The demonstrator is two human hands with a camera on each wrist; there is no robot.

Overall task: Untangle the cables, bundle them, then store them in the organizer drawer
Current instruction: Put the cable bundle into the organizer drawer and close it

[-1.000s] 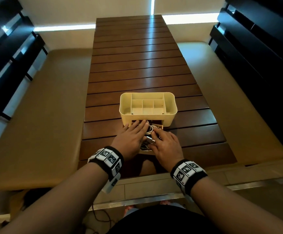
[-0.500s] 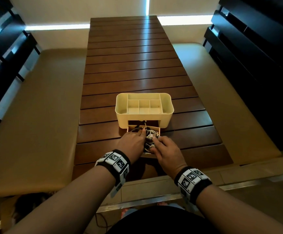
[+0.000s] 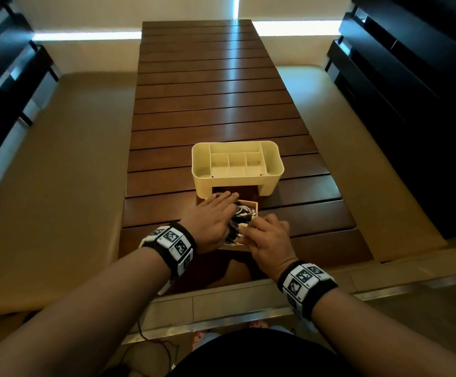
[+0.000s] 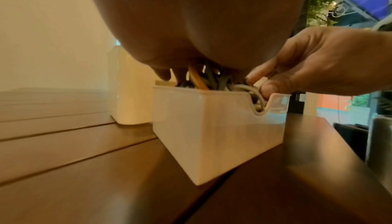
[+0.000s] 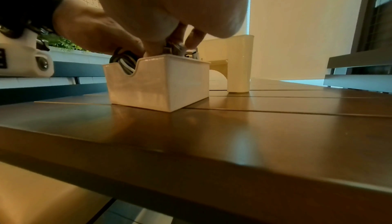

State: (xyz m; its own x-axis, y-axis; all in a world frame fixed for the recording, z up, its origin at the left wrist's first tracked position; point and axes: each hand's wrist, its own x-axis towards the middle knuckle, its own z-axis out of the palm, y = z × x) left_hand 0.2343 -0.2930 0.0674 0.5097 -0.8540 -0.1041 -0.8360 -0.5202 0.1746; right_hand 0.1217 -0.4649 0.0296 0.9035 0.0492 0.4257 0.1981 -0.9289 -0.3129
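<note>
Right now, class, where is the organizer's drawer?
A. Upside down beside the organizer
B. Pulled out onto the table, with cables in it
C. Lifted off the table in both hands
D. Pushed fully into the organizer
B: the drawer sits on the table in front of the organizer, with cables piled in it.

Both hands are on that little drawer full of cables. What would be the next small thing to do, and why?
Probably press the cables lower. They stand above the rim of the drawer, which sits pulled out in front of the organizer. The left hand lies on them and the right hand pinches a plug, so tucking comes before sliding it in.
</note>
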